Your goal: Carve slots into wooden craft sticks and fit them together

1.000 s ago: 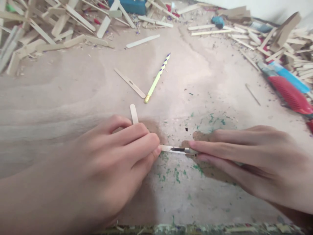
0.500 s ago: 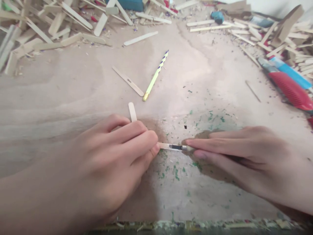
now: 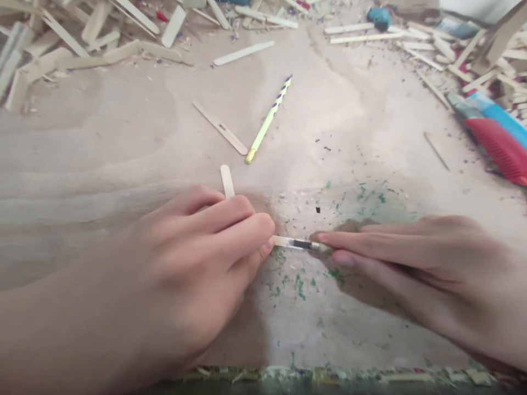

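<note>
The pale plywood worktop [image 3: 329, 340] fills the view, with its paint-flecked front edge along the bottom. Just above that edge, both hands lie low on the board. The left hand [image 3: 177, 274] comes in from the lower left. Its fingers [image 3: 242, 230] are curled and pressed together, and their tips bear down on one end of a flat pale wooden craft stick with a dark slot [image 3: 290, 243]. This stick lies flat on the worktop between the two hands.

The right hand [image 3: 424, 269] reaches in from the right with its fingers [image 3: 370, 241] stretched long and closed side by side around a thin metal-tipped tool [image 3: 320, 248]. The tip touches the slotted end of the stick, and the rest of the tool is hidden in the hand. Green paint flecks [image 3: 297, 285] are scattered under and around the stick.

A plain round-ended wooden stick [image 3: 226, 180] pokes out from beneath the left fingers, pointing away. Farther off lies a yellow-green pencil with purple stripes [image 3: 269, 117]. Just beside its blunt end is a thin wooden stick with a small slot [image 3: 220, 127]. At the right edge lie a red-handled tool [image 3: 500, 147] and a blue-handled tool [image 3: 500, 117]. Heaps of loose wooden sticks [image 3: 82, 38] line the far edge.
</note>
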`<state>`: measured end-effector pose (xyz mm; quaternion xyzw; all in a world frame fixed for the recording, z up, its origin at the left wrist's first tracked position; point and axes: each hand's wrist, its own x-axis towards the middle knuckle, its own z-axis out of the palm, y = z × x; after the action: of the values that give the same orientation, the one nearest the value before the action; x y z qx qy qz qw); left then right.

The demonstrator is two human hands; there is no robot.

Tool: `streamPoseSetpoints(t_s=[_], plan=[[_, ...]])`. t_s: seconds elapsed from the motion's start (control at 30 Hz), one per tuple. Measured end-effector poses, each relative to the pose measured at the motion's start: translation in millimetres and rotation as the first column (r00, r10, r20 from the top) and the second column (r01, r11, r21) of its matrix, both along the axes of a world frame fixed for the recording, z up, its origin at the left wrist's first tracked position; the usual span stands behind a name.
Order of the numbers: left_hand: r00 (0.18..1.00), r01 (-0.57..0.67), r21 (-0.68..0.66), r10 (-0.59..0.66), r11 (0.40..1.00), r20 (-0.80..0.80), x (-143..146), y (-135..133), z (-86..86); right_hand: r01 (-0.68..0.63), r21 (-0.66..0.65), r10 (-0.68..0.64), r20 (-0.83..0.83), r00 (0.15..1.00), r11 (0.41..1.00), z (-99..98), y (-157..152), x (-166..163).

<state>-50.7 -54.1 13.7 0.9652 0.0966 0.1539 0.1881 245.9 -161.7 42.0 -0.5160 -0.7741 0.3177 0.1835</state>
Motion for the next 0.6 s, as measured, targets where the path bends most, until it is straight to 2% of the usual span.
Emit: streamPoseSetpoints(t_s=[0.1,0.17,0.33,0.47,0.6], plan=[[0.999,0.036,0.083,-0.034,0.996,-0.029,-1.2,1.8,0.7,-0.03,0.049,0.032,-0.047,0.998,0.998,-2.4,-0.4,-7.2],[0.999,0.032,0.076,-0.03,0.997,-0.028,-2.6,2.3,0.9,-0.061,0.081,0.064,-0.037,0.997,0.995,-2.8,-1.0,-7.1],[0.999,0.041,0.043,-0.039,0.998,-0.031,-3.0,1.7,1.5,0.008,0.119,-0.005,-0.02,1.0,0.993,2.5,-0.4,6.9],[0.999,0.034,0.052,-0.034,0.998,-0.007,0.8,3.3,1.6,-0.088,0.132,0.081,0.06,0.995,0.987,3.3,3.5,12.7],[0.999,0.04,0.053,-0.039,0.998,-0.009,2.5,4.6,1.0,-0.112,0.255,0.073,0.158,0.985,0.961,-2.9,1.9,10.7]])
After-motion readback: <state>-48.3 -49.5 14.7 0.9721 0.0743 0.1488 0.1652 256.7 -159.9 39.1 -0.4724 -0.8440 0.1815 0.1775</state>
